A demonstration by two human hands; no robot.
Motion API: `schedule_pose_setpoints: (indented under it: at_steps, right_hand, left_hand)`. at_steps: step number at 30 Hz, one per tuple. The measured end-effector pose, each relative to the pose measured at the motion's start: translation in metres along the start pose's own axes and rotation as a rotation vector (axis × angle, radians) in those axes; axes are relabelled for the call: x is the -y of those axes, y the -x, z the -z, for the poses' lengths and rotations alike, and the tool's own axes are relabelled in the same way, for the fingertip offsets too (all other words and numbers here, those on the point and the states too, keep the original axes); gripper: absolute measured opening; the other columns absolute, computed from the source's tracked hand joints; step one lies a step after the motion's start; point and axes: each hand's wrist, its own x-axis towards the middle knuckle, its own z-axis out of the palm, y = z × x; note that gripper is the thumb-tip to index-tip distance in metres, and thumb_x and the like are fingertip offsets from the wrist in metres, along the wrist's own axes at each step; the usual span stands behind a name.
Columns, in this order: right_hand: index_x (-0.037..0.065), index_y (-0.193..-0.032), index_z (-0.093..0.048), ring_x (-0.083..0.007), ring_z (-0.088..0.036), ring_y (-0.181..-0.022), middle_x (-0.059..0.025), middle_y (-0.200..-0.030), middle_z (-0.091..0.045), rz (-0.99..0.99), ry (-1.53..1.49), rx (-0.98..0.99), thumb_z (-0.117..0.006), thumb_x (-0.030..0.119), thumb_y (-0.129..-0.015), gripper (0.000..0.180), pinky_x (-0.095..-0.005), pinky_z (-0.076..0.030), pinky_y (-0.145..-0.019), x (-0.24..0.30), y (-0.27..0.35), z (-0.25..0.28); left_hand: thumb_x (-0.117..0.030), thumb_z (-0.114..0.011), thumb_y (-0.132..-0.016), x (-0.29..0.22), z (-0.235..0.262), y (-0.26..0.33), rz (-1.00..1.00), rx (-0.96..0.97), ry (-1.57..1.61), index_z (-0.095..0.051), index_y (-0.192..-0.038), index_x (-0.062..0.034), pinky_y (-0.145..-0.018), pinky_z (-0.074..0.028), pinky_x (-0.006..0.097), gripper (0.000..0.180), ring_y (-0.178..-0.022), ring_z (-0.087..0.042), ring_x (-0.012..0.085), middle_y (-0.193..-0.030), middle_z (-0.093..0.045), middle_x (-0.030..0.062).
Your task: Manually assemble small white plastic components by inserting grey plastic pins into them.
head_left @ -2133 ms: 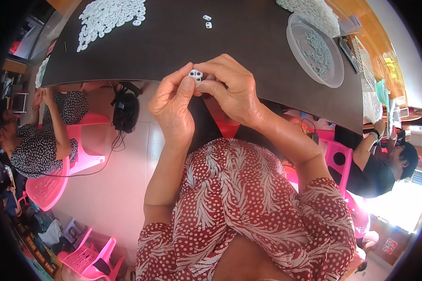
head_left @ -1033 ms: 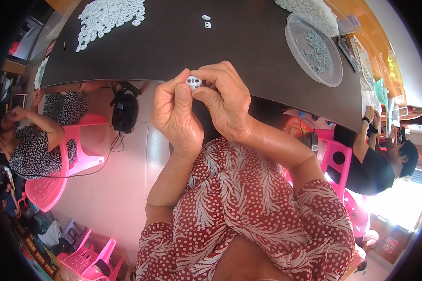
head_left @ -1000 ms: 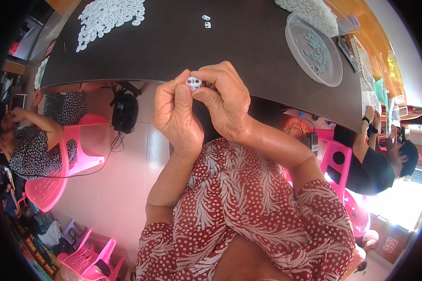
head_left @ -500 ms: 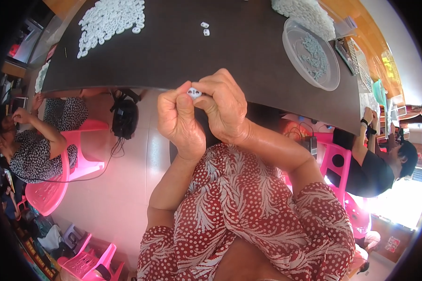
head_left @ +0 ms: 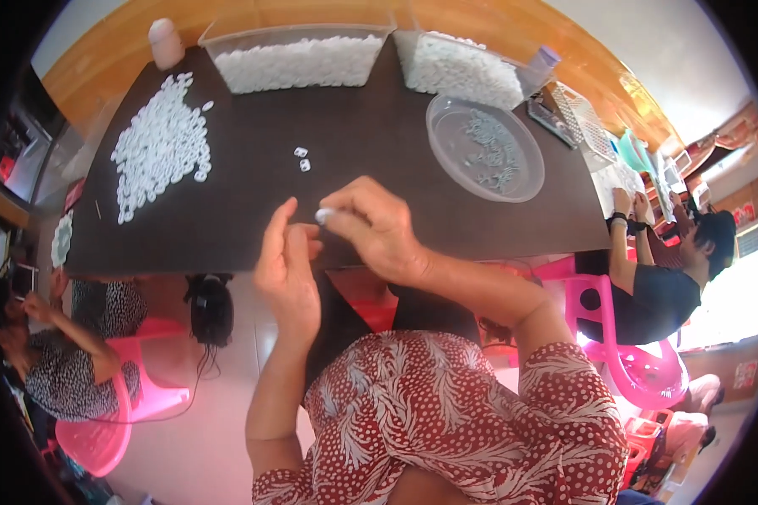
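- Item: small white piece (head_left: 322,216), held in the air above the near edge of the dark table (head_left: 244,202), between the two hands and on the near side of two loose white pieces (head_left: 305,165).
- Handling, as judged: light and stiff, probably smooth plastic; unlikely to break, but small enough to slip. Best gripped by opposite edges, with thumb and forefinger tips.
- Right hand (head_left: 381,229): thumb and forefinger pinched together on the piece; much of it covered by the fingertips, detail blurred.
- Left hand (head_left: 288,273): forefinger extended, thumb apart from it, remaining fingers loosely curled; no item seen in it, and not touching the piece.
- Surroundings: heap of white pieces (head_left: 162,147) at left; round clear tray (head_left: 446,141) of grey-green parts at far right.
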Motion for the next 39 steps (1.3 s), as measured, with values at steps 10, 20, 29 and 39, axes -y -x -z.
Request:
schedule_pose_setpoints:
  at_steps: [10,20,29,39]
  right_hand:
    - [-0.001,-0.086,-0.064,-0.0250,-0.062,-0.070,-0.0155,-0.074,-0.064,0.110,0.554,-0.393,-0.056,0.012,-0.078,0.017,-0.0374,-0.048,-0.065,-0.092,-0.177,0.192]
    - [0.001,-0.084,-0.067,-0.0341,-0.064,-0.072,-0.0222,-0.079,-0.065,0.025,1.005,-0.242,-0.051,0.012,-0.077,0.021,-0.0419,-0.050,-0.067,-0.134,-0.219,0.227]
    - [0.005,-0.080,-0.068,-0.0254,-0.063,-0.070,-0.0130,-0.074,-0.066,-0.044,0.811,0.116,-0.063,0.014,-0.072,0.013,-0.0358,-0.049,-0.066,-0.094,-0.097,0.205]
    - [0.006,-0.072,-0.066,-0.0327,-0.063,-0.073,-0.0150,-0.071,-0.064,-0.341,0.754,0.306,-0.069,0.020,-0.063,0.017,-0.0400,-0.049,-0.066,-0.134,-0.061,0.185]
  left_hand:
    - [0.001,-0.058,-0.073,0.044,-0.001,-0.105,-0.729,0.243,-0.889,-0.067,-0.089,-0.0121,-0.060,-0.045,0.036,0.022,-0.070,-0.055,0.0249,-0.071,-0.054,0.0072]
    - [0.006,-0.057,-0.063,0.040,-0.010,-0.122,-0.837,0.419,-1.147,-0.058,-0.077,-0.0048,-0.061,-0.048,0.039,0.018,-0.074,-0.056,0.0280,-0.075,-0.052,0.0103]
    - [-0.004,-0.066,-0.073,0.034,-0.007,-0.123,-0.707,0.511,-1.212,-0.056,-0.080,-0.0021,-0.064,-0.047,0.039,0.013,-0.077,-0.058,0.0287,-0.079,-0.056,0.0121]
    - [-0.006,-0.066,-0.075,0.029,-0.001,-0.104,-0.568,0.460,-0.999,-0.050,-0.076,-0.0014,-0.061,-0.042,0.038,0.017,-0.068,-0.056,0.0285,-0.073,-0.054,0.0115]
